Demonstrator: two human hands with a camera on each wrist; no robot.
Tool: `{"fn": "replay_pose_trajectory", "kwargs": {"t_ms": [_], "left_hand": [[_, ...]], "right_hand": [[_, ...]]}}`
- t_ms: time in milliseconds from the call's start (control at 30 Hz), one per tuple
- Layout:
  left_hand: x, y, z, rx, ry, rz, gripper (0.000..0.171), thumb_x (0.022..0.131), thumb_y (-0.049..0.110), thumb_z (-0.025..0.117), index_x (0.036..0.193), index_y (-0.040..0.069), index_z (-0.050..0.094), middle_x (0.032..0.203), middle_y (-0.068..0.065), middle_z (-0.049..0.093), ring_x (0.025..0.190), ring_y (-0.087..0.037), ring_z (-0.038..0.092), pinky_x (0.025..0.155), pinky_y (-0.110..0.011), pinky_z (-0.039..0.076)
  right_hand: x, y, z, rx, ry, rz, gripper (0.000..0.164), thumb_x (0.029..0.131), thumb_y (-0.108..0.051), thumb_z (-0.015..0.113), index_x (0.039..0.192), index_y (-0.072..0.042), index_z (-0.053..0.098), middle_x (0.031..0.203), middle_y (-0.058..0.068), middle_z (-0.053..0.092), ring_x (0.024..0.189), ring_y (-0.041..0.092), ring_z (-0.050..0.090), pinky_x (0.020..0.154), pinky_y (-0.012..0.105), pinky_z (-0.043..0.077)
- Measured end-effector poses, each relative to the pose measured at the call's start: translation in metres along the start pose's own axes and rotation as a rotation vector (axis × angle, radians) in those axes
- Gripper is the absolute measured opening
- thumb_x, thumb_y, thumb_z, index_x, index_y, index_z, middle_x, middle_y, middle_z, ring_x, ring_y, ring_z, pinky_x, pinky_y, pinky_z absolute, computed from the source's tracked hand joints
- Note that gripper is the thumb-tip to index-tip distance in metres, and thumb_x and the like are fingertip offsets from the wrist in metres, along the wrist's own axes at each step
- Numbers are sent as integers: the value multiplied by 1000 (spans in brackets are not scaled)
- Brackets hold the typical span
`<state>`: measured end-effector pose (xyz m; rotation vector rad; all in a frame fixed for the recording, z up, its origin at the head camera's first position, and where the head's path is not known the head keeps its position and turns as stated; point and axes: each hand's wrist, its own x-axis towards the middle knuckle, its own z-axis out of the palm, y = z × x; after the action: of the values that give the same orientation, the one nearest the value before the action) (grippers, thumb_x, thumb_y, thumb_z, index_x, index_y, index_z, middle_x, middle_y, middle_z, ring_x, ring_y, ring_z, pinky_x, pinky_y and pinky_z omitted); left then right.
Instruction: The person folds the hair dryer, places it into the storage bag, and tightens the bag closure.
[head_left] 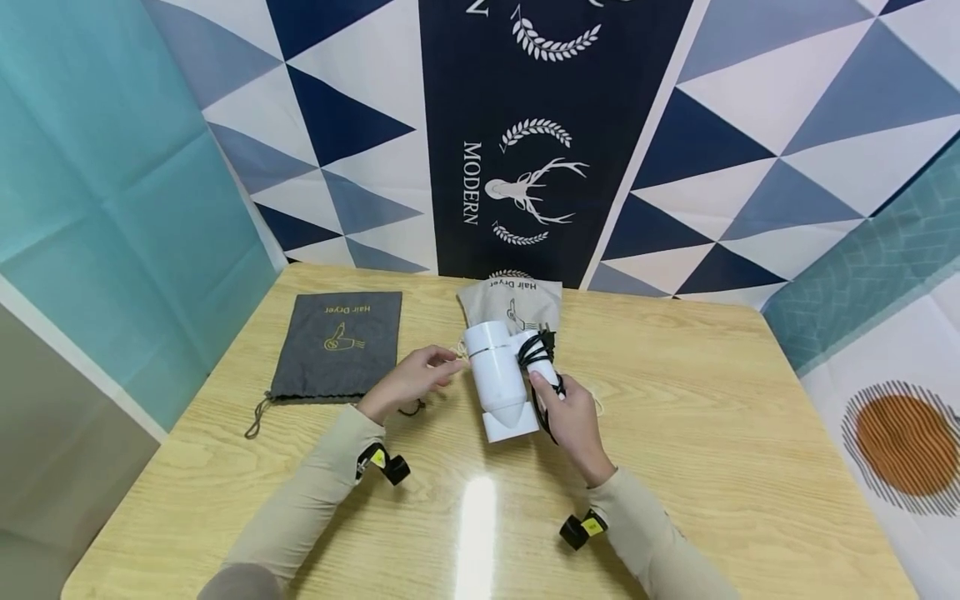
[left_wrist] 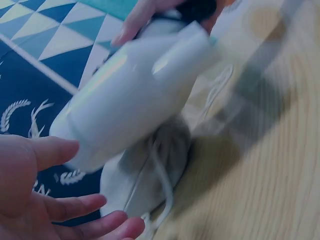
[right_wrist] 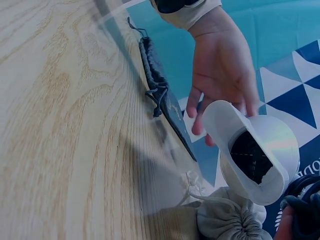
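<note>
A white hair dryer (head_left: 495, 375) is held above the table, its flat nozzle pointing toward the near edge. My right hand (head_left: 570, 417) grips its handle, round which a black cord (head_left: 534, 350) is wound. To the left of the barrel is my left hand (head_left: 416, 379), thumb and fingers spread apart and holding nothing. In the left wrist view the thumb tip (left_wrist: 70, 150) looks very close to the barrel's rear end; contact is unclear. Beneath the dryer lies a light grey drawstring bag (head_left: 487, 300) printed "Hair Dryer", partly hidden. The nozzle's slot (right_wrist: 250, 155) faces the right wrist camera.
A dark grey drawstring bag (head_left: 333, 346), also printed "Hair Dryer", lies flat on the left of the wooden table (head_left: 690, 400). Its cords trail toward the near side. Behind the table stands a patterned wall covering (head_left: 352, 125).
</note>
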<state>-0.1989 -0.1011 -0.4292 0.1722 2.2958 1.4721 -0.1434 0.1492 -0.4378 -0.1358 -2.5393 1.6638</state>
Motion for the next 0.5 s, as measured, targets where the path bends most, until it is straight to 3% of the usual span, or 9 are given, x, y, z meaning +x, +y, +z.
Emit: {"fn": "replay_pose_trajectory", "kwargs": {"t_ms": [267,500], "left_hand": [[-6,-11,-33,166,-8,20,51,99,34,56,136,0,50,124,-18,58,109,-31,62,90,-42,51],[-9,-20,-56,355,54,-17,51,94,27,64,135,-1,52,114,-15,60,100,-27,57,84,-41,46]], "right_hand": [[2,2,-2,-6,-6,12,44,96,-42,60,87,1,60,58,-3,43,47,7,42,46,25,37],[1,2,-5,10,-17,23,45,95,-43,60,85,1,59,55,-4,43,43,6,41,43,25,36]]}}
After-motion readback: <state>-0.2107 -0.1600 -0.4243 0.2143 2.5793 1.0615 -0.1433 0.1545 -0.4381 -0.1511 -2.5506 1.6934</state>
